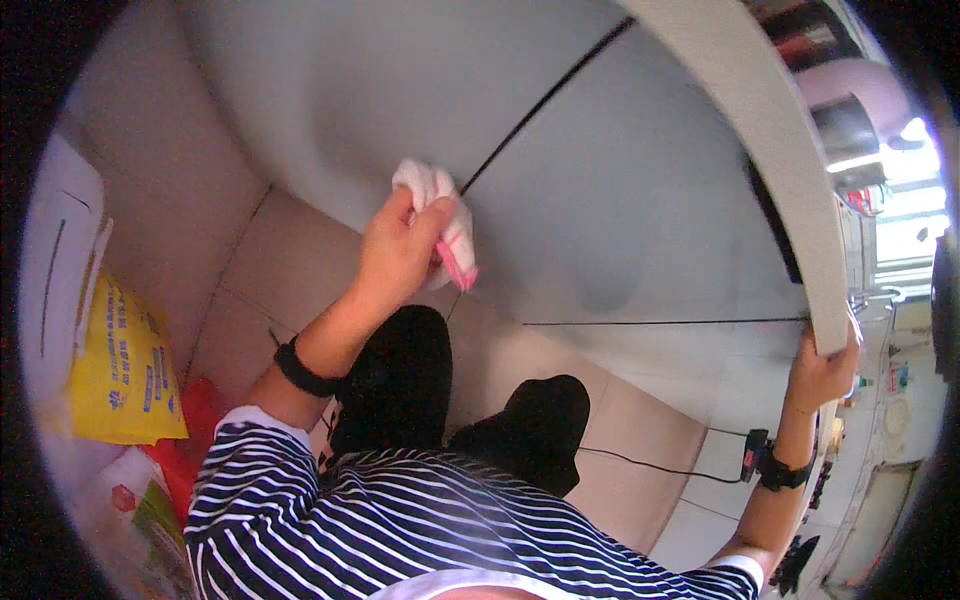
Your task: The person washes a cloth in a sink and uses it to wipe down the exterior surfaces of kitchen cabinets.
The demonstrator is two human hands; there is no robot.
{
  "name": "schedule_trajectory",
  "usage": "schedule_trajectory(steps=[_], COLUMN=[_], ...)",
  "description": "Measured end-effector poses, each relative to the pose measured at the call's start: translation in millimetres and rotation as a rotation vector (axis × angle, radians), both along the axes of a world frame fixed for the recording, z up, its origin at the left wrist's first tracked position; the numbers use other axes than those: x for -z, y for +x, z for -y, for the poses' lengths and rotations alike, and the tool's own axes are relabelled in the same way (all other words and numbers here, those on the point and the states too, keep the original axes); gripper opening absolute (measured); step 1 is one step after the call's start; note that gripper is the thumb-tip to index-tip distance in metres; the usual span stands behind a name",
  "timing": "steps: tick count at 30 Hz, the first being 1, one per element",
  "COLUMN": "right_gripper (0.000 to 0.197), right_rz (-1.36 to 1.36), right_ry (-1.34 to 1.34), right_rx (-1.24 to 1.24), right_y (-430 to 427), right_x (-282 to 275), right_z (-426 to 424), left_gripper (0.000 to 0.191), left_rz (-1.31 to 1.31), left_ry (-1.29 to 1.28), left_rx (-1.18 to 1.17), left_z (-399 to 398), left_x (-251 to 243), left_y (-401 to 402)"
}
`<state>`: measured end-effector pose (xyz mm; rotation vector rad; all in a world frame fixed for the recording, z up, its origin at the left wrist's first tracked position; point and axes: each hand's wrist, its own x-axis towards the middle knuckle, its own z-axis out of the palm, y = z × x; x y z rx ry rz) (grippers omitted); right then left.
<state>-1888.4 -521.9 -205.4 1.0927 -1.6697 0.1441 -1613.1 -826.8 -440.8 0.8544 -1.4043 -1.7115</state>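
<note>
My left hand (396, 247) grips a crumpled white cloth with pink edging (459, 232), which is by the lower part of a grey cabinet front (615, 195); whether it touches the surface I cannot tell. A dark vertical seam between the cabinet panels runs up from near the cloth. At the right, my right hand (823, 369) holds the edge of a pale countertop (806, 172), the fingers over its top and partly hidden. Black bands are around both wrists.
On the countertop stand a metal pot (846, 127) and a pink vessel (855, 86). A faucet (876, 294) is further along. At left are a yellow printed bag (127, 367), a red bag (196, 409) and a white container (64, 247). A black cable (660, 466) crosses the tiled floor.
</note>
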Motion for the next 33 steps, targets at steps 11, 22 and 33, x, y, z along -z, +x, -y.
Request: schedule_trajectory(steps=[11, 22, 33], right_gripper=[0.045, 0.041, 0.033], right_rz=[-0.078, -0.008, -0.089], right_ry=[0.094, 0.059, -0.172], right_rx=[0.089, 0.043, -0.072], right_y=[32.8, 26.3, -16.8], right_x=[-12.0, -18.0, -13.1], right_z=[-5.0, -13.8, -61.7], left_gripper=[0.028, 0.014, 0.031], left_rz=[0.149, 0.151, 0.064], left_ry=[-1.318, -1.646, -1.583], left_rx=[-0.626, -0.359, -0.576], left_z=[-71.9, -90.1, -123.5], left_x=[-127.8, -112.2, -103.7], left_y=[-69.2, -86.6, -120.3])
